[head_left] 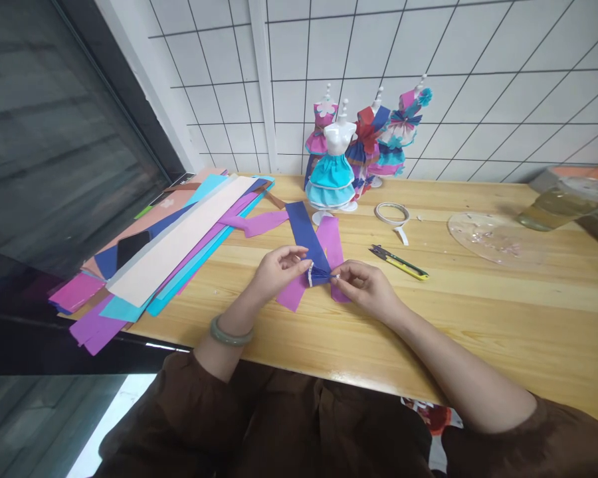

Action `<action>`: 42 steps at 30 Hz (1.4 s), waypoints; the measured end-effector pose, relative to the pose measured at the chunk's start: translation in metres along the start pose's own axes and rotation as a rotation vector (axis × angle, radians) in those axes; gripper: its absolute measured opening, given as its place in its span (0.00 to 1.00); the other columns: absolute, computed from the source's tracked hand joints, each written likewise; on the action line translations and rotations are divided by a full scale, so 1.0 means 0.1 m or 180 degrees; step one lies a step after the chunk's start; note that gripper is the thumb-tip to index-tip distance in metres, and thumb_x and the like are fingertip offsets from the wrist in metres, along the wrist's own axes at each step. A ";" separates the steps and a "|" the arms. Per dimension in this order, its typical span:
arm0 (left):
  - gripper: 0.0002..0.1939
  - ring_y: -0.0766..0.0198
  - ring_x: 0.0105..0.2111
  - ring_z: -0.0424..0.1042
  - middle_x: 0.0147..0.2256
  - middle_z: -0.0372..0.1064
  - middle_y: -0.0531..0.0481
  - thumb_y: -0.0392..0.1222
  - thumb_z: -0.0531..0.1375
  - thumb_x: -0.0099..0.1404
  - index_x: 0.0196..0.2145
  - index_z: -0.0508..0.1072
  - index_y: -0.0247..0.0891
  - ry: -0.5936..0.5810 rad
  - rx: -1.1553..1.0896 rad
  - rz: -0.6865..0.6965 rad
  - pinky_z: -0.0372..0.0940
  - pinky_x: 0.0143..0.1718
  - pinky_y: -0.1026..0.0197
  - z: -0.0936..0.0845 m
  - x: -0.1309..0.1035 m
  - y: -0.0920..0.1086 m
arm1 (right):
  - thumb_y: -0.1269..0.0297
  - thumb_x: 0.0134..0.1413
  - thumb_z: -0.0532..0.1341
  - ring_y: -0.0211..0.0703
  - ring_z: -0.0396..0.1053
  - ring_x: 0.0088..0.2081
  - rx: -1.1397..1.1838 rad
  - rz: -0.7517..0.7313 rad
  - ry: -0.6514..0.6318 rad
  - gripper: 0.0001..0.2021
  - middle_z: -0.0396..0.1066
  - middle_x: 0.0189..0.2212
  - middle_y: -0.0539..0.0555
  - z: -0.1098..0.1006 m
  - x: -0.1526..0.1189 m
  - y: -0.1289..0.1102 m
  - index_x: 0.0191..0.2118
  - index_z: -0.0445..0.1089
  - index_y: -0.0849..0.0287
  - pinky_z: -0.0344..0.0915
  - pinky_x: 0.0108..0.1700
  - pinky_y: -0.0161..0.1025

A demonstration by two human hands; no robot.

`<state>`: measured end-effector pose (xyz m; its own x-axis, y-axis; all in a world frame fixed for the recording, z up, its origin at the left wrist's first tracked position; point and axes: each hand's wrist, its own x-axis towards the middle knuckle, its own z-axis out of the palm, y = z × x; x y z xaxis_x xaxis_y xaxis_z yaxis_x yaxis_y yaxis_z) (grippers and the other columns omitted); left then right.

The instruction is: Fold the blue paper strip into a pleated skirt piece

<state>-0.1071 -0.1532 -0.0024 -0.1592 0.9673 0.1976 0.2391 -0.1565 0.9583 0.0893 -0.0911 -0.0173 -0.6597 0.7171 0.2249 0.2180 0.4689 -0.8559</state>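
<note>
A small gathered piece of dark blue crepe paper [321,273] with a white edge is stretched between my hands, just over the table. My left hand [285,269] pinches its white-edged end between thumb and fingers. At the narrow, bunched end, my right hand [361,284] is closed with thumb and forefinger. Under and behind the piece lies a flat dark blue strip [305,229], crossing purple strips [331,240]. Beyond them stands a white mini dress form [339,137] wearing a turquoise two-tier skirt [331,179].
Stacked coloured paper strips [179,245] fill the left side, a dark phone-like object [133,252] among them. To the right lie thread snips [399,262], a tape roll [392,213] and a clear dish [488,236]. A cup of drink [553,206] and more dressed forms [398,129] stand farther back.
</note>
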 end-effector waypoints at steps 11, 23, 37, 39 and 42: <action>0.09 0.62 0.36 0.65 0.30 0.70 0.47 0.42 0.58 0.57 0.34 0.73 0.36 -0.0644 0.1739 0.1566 0.58 0.40 0.57 0.10 -0.02 0.00 | 0.66 0.51 0.56 0.36 0.62 0.26 -0.0351 -0.0317 -0.0143 0.06 0.66 0.25 0.52 0.01 -0.01 -0.13 0.34 0.68 0.60 0.60 0.28 0.34; 0.06 0.64 0.37 0.65 0.33 0.68 0.47 0.39 0.57 0.57 0.29 0.73 0.37 -0.0504 0.1740 0.1410 0.59 0.41 0.58 0.09 -0.04 -0.01 | 0.59 0.49 0.59 0.36 0.64 0.26 0.0236 0.0106 -0.0087 0.12 0.67 0.27 0.53 0.06 -0.01 0.00 0.37 0.70 0.61 0.63 0.28 0.34; 0.06 0.63 0.32 0.67 0.28 0.68 0.46 0.40 0.57 0.56 0.26 0.72 0.35 -0.0264 0.1021 0.0659 0.62 0.36 0.60 0.00 -0.02 0.00 | 0.58 0.48 0.60 0.36 0.67 0.32 0.0882 0.0514 -0.0097 0.16 0.69 0.35 0.55 -0.57 -0.24 -0.94 0.43 0.68 0.60 0.66 0.35 0.35; 0.08 0.64 0.31 0.67 0.28 0.68 0.47 0.42 0.56 0.56 0.26 0.72 0.36 -0.0234 0.0936 0.0542 0.63 0.35 0.61 0.00 -0.01 0.00 | 0.57 0.49 0.59 0.37 0.69 0.30 0.1179 0.0906 -0.0964 0.14 0.71 0.33 0.55 -0.48 -0.64 -1.10 0.37 0.71 0.62 0.67 0.35 0.35; 0.08 0.63 0.32 0.68 0.29 0.68 0.47 0.43 0.57 0.55 0.26 0.72 0.36 -0.0116 0.0860 0.0471 0.63 0.36 0.62 -0.01 0.01 -0.02 | 0.56 0.52 0.55 0.42 0.71 0.33 0.1070 0.1206 -0.1664 0.16 0.73 0.32 0.56 -0.06 -1.24 -0.86 0.40 0.72 0.60 0.67 0.35 0.37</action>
<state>-0.1086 -0.1525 -0.0035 -0.0704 0.9452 0.3189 0.5038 -0.2422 0.8292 0.1567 -0.2175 0.0313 -0.8584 0.4194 -0.2953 0.3223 -0.0069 -0.9466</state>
